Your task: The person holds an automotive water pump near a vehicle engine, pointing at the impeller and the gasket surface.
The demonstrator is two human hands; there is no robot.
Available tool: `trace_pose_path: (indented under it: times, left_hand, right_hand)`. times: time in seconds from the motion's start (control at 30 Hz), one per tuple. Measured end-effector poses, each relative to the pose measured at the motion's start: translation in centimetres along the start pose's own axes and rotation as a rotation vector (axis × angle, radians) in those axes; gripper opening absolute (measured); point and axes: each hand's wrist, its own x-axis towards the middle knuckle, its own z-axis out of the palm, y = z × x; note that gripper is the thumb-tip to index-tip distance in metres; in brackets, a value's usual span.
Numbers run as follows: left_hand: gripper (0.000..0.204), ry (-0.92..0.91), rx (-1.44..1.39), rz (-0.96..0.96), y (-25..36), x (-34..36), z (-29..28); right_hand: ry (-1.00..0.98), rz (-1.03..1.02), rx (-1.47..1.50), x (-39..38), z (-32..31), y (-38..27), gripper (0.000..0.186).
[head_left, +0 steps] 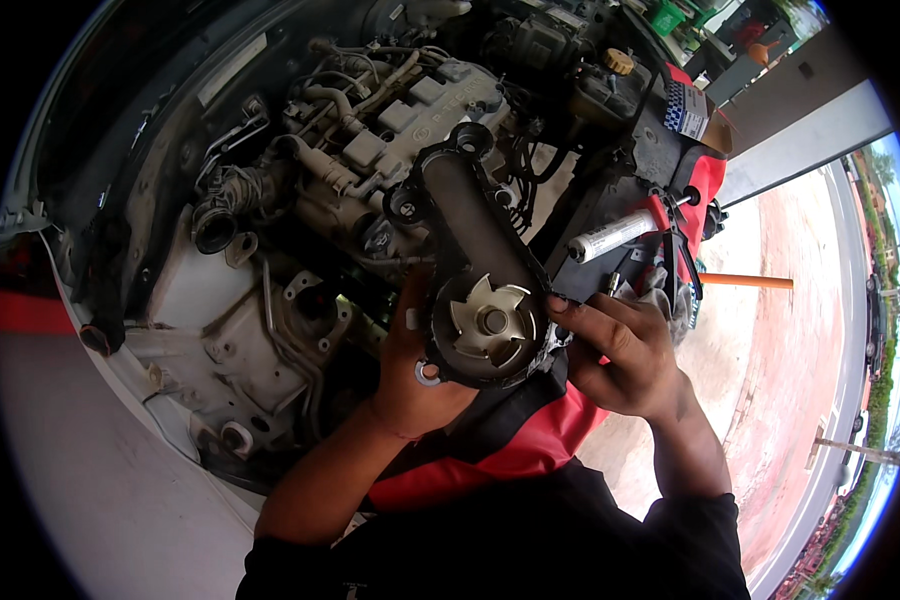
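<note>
A water pump (470,220) with a dark, long housing is held up over the engine bay, its pale metal impeller (491,320) facing me. My left hand (415,370) is closed around the lower left side of the housing; some of its fingers are hidden behind it. At the opposite side, the index fingertip of my right hand (625,350) touches the rim beside the impeller. The other right fingers are bent and apart, with nothing visible in them. Dark paste shows along part of the rim.
Behind the pump lies the dusty engine (410,120). A caulking gun with a white cartridge (615,235) rests on the car's front edge, near a small box (685,110). Red cover cloth (510,440) drapes below my hands. A capped coolant tank (605,90) stands at the far right.
</note>
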Motion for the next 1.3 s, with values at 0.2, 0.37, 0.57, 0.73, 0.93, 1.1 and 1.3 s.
trace_pose_path:
  times: [0.2, 0.37, 0.57, 0.73, 0.93, 1.1, 1.3]
  left_hand:
    - [0.053, -0.181, 1.019, 0.512, 1.2, 1.0, -0.4]
    - [0.054, -0.094, 0.506, 0.264, 0.1, 0.6, -0.3]
    - [0.057, -0.105, 0.268, 0.168, 0.4, 0.2, 0.4]
    - [0.06, -0.179, 0.676, 0.376, 0.4, 0.5, 0.0]
    - [0.063, -0.176, 0.746, 0.391, 0.7, 0.6, 0.1]
    - [0.055, -0.135, 0.675, 0.383, 0.0, 0.2, -0.2]
    - [0.047, -0.204, 0.841, 0.519, 0.8, 0.7, -0.3]
  right_hand:
    - [0.01, -0.117, -0.065, -0.4, -0.4, 0.2, 0.061]
    - [-0.002, -0.07, 0.149, -1.1, 0.1, -0.3, 0.055]
    - [0.112, 0.107, 0.357, -1.6, 0.5, -1.0, 0.057]
    - [0.013, 0.102, 0.133, -0.4, -0.6, -0.5, 0.071]
    - [-0.029, 0.059, -0.026, -0.4, -1.0, -0.1, 0.073]
    - [0.001, 0.064, 0.026, -1.6, -0.3, -0.6, 0.074]
    - [0.15, 0.28, 0.68, -2.5, 0.8, -0.8, 0.07]
